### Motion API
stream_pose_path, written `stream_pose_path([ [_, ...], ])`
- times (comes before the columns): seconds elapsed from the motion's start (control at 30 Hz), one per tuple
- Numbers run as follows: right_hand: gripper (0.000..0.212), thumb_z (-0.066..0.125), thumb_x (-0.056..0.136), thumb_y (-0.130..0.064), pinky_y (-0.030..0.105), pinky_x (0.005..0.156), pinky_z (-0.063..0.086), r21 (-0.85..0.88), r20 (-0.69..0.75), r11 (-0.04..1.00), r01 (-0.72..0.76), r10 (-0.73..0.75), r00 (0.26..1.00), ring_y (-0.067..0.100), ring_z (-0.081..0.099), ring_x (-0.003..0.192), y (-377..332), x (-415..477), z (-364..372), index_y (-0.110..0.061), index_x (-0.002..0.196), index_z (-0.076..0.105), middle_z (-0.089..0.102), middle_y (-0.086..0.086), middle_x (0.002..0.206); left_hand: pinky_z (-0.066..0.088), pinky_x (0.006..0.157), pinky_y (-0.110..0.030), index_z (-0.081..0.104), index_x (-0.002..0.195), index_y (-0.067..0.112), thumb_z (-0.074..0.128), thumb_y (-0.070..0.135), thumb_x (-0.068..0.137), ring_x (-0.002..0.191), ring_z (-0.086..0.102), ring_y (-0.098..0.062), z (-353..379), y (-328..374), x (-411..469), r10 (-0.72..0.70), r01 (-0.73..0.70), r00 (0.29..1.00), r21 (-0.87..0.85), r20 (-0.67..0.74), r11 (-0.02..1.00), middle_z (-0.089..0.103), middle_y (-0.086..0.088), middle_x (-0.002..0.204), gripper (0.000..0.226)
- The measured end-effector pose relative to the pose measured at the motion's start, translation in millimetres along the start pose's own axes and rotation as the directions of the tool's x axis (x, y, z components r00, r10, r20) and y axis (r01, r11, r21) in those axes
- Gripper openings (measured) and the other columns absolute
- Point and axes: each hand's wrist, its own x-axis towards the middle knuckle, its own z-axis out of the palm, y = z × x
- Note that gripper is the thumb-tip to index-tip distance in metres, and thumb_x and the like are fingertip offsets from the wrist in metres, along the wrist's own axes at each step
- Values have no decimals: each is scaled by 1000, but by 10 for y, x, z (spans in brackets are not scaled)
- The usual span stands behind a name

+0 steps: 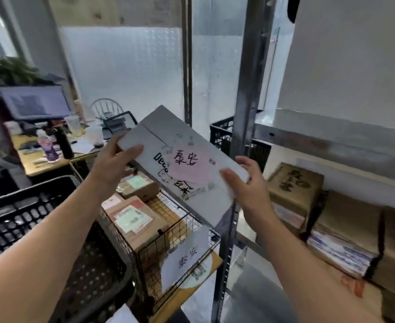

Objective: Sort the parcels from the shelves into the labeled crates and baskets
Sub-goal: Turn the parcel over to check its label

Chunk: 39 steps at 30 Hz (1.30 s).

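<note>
The left hand clamps its fingers on the upper end of the white parcel, the right hand on the lower end; it is held tilted in the air. Below the fingers stands a wire basket holding brown boxes.

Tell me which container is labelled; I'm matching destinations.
The wire basket: a white label hangs on its front. The left crate and rear crate show none.

Parcel: matt white cardboard with a pink paper label; wire basket at 6 o'clock, thin black metal; crate at 8 o'clock, perforated black plastic; shelf upright, dull grey metal.
</note>
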Motion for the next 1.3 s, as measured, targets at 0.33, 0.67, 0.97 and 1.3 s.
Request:
stream_pose_path([
  [0.33,94,78,70,-60,59,97,53,189,294,941,-281,219,930,27,60,119,386,915,809,-45,151,33,45,2,148,59,79,-37,61,121,25,81,34,78,104,67,-24,-462,-545,299,45,-72,864,-35,-502,997,64,-5,119,48],
  [0.67,101,83,76,-32,59,87,59,-42,277,946,-322,321,906,35,71,98,730,1374,1166,-44,157,25,51,4,126,57,89,-50,63,101,42,81,51,62,102,68,-27,-752,-840,863,-88,126,933,87,-349,988,67,-4,115,43],
  [0.97,67,79,86,-19,12,55,51,-459,478,866,-198,429,766,10,69,84,793,1661,1051,-36,141,43,64,-2,112,58,86,-45,61,110,33,82,35,76,98,69,-28,-833,-981,1233,-202,219,960,75,-194,973,65,-14,117,40],
  [1.3,75,76,88,-10,44,74,63,-358,528,888,-289,448,722,27,75,93,1191,2006,1326,-37,148,39,66,7,121,42,108,-46,36,148,34,65,34,93,129,47,-20,-759,-1036,1506,-60,143,957,284,-285,948,39,-1,150,62],
])
